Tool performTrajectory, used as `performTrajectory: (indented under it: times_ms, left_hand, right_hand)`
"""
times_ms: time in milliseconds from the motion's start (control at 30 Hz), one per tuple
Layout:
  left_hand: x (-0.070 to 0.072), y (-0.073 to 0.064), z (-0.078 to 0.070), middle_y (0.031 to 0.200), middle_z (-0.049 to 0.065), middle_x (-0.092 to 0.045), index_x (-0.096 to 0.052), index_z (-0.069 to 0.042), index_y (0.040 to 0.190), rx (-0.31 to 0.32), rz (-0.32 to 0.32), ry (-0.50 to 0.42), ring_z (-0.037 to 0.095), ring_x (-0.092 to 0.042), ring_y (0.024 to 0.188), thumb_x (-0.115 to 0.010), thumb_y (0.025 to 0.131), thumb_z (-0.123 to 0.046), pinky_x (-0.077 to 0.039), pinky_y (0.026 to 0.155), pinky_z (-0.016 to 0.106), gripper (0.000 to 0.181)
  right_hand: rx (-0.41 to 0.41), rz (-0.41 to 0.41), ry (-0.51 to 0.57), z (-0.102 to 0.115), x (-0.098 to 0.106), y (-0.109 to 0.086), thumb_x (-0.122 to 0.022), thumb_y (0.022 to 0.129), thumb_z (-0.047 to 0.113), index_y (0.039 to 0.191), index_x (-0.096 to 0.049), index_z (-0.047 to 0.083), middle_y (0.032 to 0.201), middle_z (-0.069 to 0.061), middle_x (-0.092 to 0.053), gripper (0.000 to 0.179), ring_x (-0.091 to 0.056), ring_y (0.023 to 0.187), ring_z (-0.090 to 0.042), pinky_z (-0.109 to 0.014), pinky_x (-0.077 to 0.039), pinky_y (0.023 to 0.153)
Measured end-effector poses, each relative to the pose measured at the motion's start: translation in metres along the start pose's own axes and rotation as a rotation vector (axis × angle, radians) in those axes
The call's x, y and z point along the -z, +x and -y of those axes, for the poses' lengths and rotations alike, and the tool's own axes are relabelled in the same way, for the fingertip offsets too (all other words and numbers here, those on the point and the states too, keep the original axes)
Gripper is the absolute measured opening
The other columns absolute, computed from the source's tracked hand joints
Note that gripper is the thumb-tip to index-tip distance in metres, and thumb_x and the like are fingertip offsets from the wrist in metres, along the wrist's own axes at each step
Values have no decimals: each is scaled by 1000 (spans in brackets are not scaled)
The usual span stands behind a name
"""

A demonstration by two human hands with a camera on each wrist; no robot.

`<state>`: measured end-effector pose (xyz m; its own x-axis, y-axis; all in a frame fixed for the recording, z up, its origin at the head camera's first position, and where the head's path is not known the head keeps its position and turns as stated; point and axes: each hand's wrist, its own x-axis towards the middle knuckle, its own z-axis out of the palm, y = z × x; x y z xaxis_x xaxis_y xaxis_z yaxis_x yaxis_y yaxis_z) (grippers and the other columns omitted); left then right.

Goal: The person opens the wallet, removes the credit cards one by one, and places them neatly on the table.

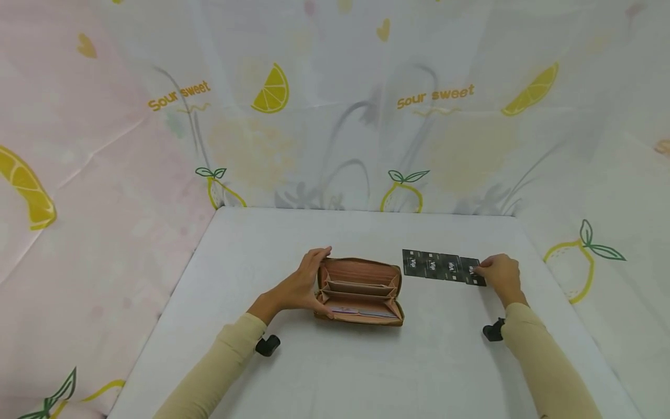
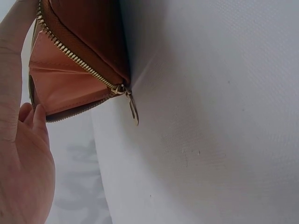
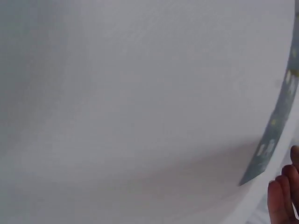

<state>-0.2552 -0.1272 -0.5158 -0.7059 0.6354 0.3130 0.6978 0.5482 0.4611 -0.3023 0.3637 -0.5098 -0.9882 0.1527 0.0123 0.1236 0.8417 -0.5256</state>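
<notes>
A brown zip-around wallet [image 1: 361,291] lies unfolded on the table, its pockets facing up and a few papers or cards [image 1: 361,312] in its near side. My left hand [image 1: 303,282] holds its left end, thumb at the near edge and fingers at the far one. The left wrist view shows the brass zipper pull [image 2: 132,107] hanging from the wallet's corner. To the right, several black VIP cards [image 1: 441,267] form a row. With its fingertips, my right hand [image 1: 501,275] touches the rightmost card [image 1: 471,271], which lies flat; the right wrist view shows the row's end [image 3: 264,154] beside the fingers.
The white table [image 1: 366,372] meets a fabric wall [image 1: 335,128] printed with lemons at its back edge. Black wrist cameras sit under the left wrist [image 1: 268,345] and right wrist [image 1: 494,330], close over the table.
</notes>
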Motion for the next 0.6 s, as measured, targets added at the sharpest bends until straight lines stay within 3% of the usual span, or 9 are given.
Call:
performTrajectory:
  times_ms: [67,267,433,600]
  left_hand:
    - [0,-1,0,150,13,-16,-1,-11,156,5,5,-4,26,-22,137,-79,52,-75,-37,105,46,145]
    - [1,-2,-1,151,11,-14,-2,-14,156,26,23,-24,22,-20,138,-76,52,-78,-36,107,44,143]
    - [1,-2,-4,151,11,-15,-3,-16,157,43,38,-35,23,-22,137,-77,50,-78,-39,105,45,144]
    - [1,-3,-4,150,12,-16,-4,-16,157,38,33,-34,26,-23,136,-80,50,-75,-41,102,46,144]
  right_hand:
    - [58,-34,5,11,0,-2,-70,88,13,94,-70,-12,93,-26,-68,25,-60,89,-42,-47,-50,69]
    - [332,-135,51,65,-2,-15,-69,89,9,92,-73,-7,87,-21,-71,16,-66,80,-36,-50,-52,69]
    - [461,-126,105,105,-12,-41,-73,87,9,91,-76,-1,86,-14,-72,11,-67,77,-28,-44,-54,66]
    - [624,-134,141,129,-29,-66,-78,83,7,88,-77,4,84,-7,-72,6,-67,72,-20,-35,-54,60]
